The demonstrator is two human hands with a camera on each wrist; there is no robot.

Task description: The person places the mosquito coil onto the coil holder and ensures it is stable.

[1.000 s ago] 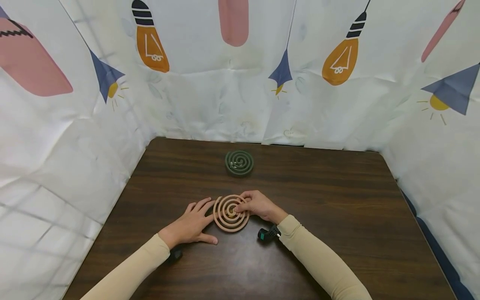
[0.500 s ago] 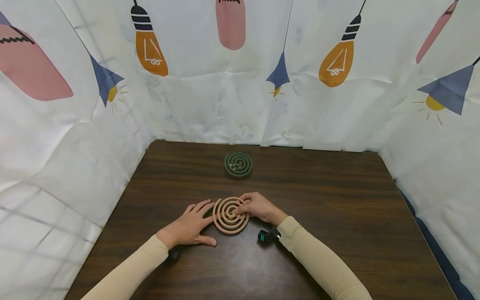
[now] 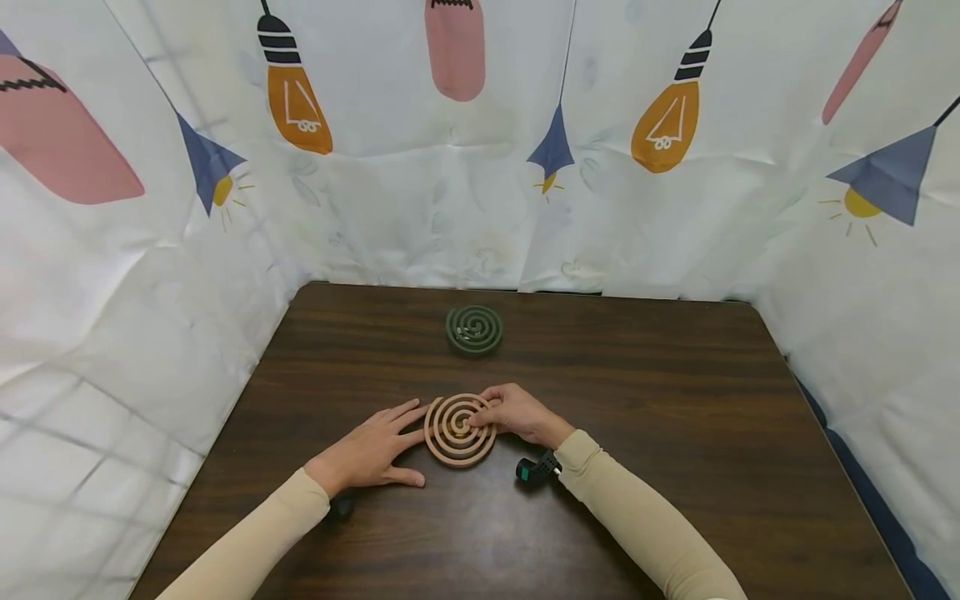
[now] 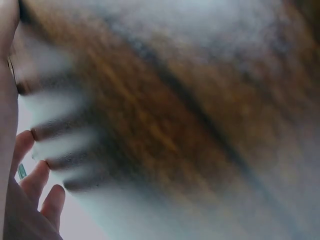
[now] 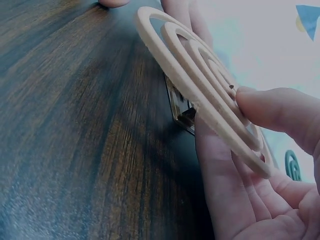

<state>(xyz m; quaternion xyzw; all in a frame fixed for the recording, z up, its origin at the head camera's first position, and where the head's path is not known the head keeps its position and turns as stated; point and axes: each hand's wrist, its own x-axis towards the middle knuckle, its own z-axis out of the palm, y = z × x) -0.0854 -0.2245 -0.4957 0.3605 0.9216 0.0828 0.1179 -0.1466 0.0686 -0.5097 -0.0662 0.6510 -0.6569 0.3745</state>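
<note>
My right hand [image 3: 521,414] pinches a tan mosquito coil [image 3: 450,454] between thumb and fingers, the thumb near its centre. In the right wrist view the coil [image 5: 150,37] is tilted over the table, with fingers beneath it. A small brass-coloured metal stand [image 5: 176,102] shows under the coil, partly hidden by it. My left hand [image 3: 367,454] lies spread low over the table on the coil's left, its fingers straight and fingertips right at the coil's edge. In the left wrist view, its fingers [image 4: 35,182] stretch out above the blurred tabletop.
A thick dark green spiral [image 3: 474,329], like a stack of coils, lies farther back on the brown wood table [image 3: 637,375]. White printed cloth [image 3: 450,217] hangs behind the table and along both sides.
My left hand has drawn slightly leftward, its thumb now farther from the coil. The right hand keeps its pinch on the mosquito coil almost unmoved. The head view has shifted a little.
</note>
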